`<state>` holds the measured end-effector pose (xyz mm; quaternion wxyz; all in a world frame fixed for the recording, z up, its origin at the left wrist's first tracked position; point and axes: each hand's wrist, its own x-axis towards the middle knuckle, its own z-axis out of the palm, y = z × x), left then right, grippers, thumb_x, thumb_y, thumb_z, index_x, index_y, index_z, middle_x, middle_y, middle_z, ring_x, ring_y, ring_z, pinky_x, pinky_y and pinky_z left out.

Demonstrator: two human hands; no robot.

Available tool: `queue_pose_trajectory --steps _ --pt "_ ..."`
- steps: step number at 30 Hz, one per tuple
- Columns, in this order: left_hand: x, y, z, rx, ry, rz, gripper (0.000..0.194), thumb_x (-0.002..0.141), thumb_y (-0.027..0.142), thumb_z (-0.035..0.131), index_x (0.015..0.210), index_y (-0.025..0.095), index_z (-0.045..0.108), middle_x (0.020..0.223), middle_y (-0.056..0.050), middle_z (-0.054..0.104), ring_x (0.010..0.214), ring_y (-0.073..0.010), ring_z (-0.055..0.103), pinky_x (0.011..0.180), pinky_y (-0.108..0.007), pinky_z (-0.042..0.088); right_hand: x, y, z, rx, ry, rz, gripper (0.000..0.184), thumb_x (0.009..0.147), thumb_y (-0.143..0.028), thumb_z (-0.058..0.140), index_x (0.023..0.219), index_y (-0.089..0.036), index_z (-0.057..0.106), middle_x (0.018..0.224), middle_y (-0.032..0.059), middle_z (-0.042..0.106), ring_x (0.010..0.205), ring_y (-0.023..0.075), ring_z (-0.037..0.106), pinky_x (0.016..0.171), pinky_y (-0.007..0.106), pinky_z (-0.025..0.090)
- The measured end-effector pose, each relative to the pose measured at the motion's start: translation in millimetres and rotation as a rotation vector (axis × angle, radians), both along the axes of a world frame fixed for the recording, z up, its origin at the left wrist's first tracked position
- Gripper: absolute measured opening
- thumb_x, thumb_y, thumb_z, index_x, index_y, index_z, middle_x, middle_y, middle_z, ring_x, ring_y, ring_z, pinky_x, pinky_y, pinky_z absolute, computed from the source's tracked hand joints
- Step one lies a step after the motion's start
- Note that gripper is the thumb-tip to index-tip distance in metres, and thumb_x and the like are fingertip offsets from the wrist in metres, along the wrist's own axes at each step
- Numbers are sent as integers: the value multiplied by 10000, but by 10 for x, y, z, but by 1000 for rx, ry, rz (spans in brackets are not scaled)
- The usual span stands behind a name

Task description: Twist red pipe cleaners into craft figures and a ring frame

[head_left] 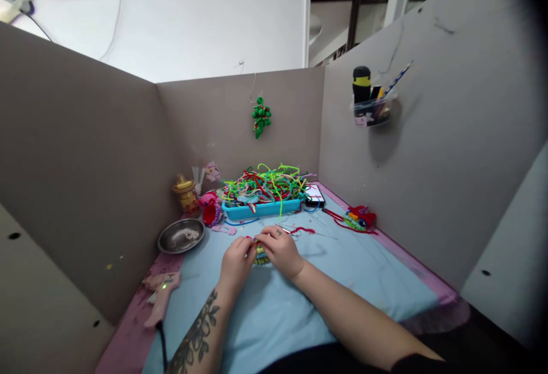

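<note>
Striped yarn piece (261, 256), banded in yellow-green and blue, sits just below the center of the frame, pinched between a person's two bare hands above a blue-covered table (355, 288). The left hand (238, 260) and the right hand (280, 250) meet at its upper edge, fingers drawn nearly closed, thumbs and forefingers gripping the small work; the exact contact of the fingertips is partly hidden. Only the lower rows show beneath the hands, and whether they brush the cloth cannot be told.

By its look, the piece should be very light and soft, with some give and enough nap to resist slipping. It is unlikely to break, though loops could stretch or snag under a hard pull. Its upper edge, taken between thumb and forefinger close to the working spot, appears the surest hold, leaving the lower rows uncrushed.

Just beyond the right hand, a strand of red yarn (303, 229) lies on the table. A blue tray (263, 210) heaped with yarn fills the middle of the frame, while a pink glue gun (161, 303) rests at lower left.
</note>
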<state>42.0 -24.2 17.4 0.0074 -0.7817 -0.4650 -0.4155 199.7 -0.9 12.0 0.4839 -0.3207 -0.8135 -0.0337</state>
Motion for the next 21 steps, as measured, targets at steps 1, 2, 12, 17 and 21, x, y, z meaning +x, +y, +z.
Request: queue_pose_trajectory --steps 1,2,12,17,21 --pt "-2 2 -2 13 23 0 144 837 217 454 798 186 589 754 -38 595 727 -157 552 671 -263 431 -3 2 0 -11 -28 -20 185 850 -182 493 955 -229 639 899 64 600 858 198 518 770 324 442" --pt "-5 3 -4 23 41 2 144 841 219 453 802 188 589 762 -40 597 737 -159 555 675 -263 434 -6 4 -1 -23 -52 -37 171 851 -188 497 935 -228 640 877 61 600 849 199 513 763 323 440" --pt "-20 -15 0 73 83 51 182 861 258 436 790 197 592 746 -40 592 738 -164 551 681 -267 418 -27 33 1 -153 -26 -61 100 833 -161 513 803 -198 601 822 49 583 839 189 502 765 312 411" --pt "24 -46 43 -3 -53 -6 167 849 268 457 767 195 583 726 -30 567 699 -152 531 654 -253 406 -45 32 35 -343 282 89 118 792 -125 510 718 -186 578 736 14 543 742 154 513 684 275 411" --pt "130 -53 48 -76 -242 -52 181 836 285 474 712 188 562 675 -6 543 627 -132 503 596 -234 394 -73 27 67 -528 532 227 106 788 -197 510 691 -179 550 676 -7 522 668 135 498 623 248 412"
